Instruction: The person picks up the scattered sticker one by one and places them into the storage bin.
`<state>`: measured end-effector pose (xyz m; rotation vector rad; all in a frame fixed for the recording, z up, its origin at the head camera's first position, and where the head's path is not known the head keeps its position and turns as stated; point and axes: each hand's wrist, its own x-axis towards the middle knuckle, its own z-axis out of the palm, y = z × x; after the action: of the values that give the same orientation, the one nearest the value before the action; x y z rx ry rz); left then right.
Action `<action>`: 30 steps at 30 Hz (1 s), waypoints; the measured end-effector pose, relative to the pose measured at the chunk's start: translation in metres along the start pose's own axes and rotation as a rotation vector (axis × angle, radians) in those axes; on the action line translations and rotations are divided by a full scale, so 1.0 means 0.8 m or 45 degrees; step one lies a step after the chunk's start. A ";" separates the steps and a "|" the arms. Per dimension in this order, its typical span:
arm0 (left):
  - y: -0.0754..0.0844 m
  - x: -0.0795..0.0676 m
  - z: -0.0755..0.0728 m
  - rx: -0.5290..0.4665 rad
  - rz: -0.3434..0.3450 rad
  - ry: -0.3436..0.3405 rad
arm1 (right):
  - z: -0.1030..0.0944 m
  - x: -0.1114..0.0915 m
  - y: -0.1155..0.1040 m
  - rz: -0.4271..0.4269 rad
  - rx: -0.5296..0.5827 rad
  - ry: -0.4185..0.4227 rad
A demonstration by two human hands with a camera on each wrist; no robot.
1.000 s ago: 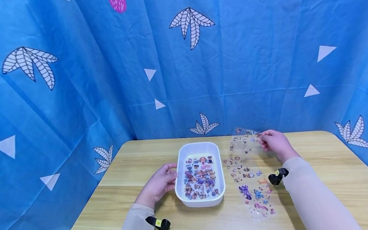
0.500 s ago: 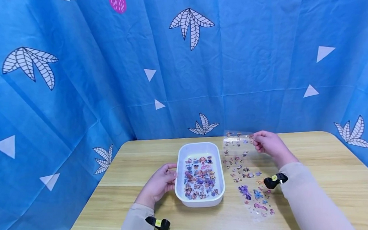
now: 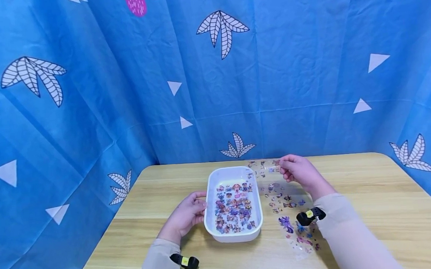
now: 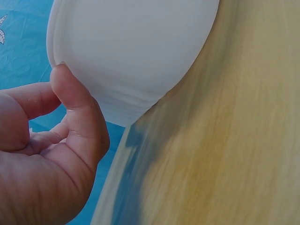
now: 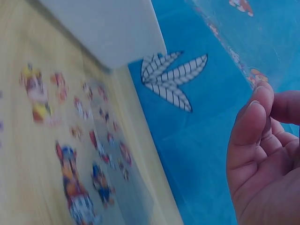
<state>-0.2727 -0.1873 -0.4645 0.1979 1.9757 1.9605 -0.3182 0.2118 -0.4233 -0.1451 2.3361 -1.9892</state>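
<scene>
Fingers (image 3: 287, 163) of the right hand (image 3: 301, 174) are closed in a tight pinch with the thumb, catching one edge of a clear printed film (image 3: 263, 168). That seems the right hold: few fingertips, right at the margin, so the sheet isn't crumpled. From the pinch the held end spreads leftward, off the table, and its left part overlaps the far right corner of a white tray (image 3: 235, 237); whether it touches the rim I can't tell. More printed film (image 3: 286, 224) lies on the table (image 3: 160, 196) just right of the tray, and I can't say if it's all one sheet. I'd keep the held edge level and a little taut, since film this thin probably folds or clings easily, and I'd watch that it doesn't snag on the rim.

On the tray's other side, the left hand (image 3: 183, 216) has its fingers bent against the wall, a digit at the rim, bracing it. Steady, light pressure there should do; squeezing could tilt the tray and disturb the printed pieces (image 3: 234, 212) inside.
</scene>
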 end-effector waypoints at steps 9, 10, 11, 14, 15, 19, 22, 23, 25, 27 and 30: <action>0.002 0.000 -0.002 0.001 0.003 0.008 | 0.035 0.009 -0.004 0.017 0.028 -0.021; 0.002 0.000 -0.002 0.001 0.003 0.009 | 0.038 0.010 -0.004 0.018 0.030 -0.029; 0.002 0.000 -0.002 0.002 0.003 0.007 | 0.042 0.011 -0.003 0.017 0.033 -0.038; 0.002 -0.001 -0.001 0.003 0.004 0.003 | 0.052 0.011 -0.002 0.042 0.051 -0.045; 0.003 -0.001 -0.001 0.002 0.004 0.001 | 0.055 0.011 -0.002 0.050 0.050 -0.048; 0.003 -0.001 -0.001 0.001 0.006 -0.007 | 0.067 0.009 0.001 0.076 0.078 -0.053; 0.003 -0.001 0.000 0.001 0.003 -0.006 | 0.073 0.010 0.005 0.079 0.081 -0.059; 0.003 -0.001 0.000 0.001 0.000 -0.005 | 0.074 0.010 0.006 0.081 0.080 -0.063; 0.002 -0.002 0.000 -0.001 -0.002 -0.003 | 0.077 0.010 0.010 0.084 0.084 -0.061; 0.001 -0.002 -0.001 -0.004 -0.004 -0.005 | 0.080 0.011 0.013 0.088 0.082 -0.063; 0.000 0.000 -0.001 -0.006 -0.004 -0.009 | 0.083 0.012 0.017 0.092 0.093 -0.050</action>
<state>-0.2726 -0.1883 -0.4647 0.2002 1.9657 1.9599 -0.3203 0.1474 -0.4472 -0.0936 2.2087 -2.0151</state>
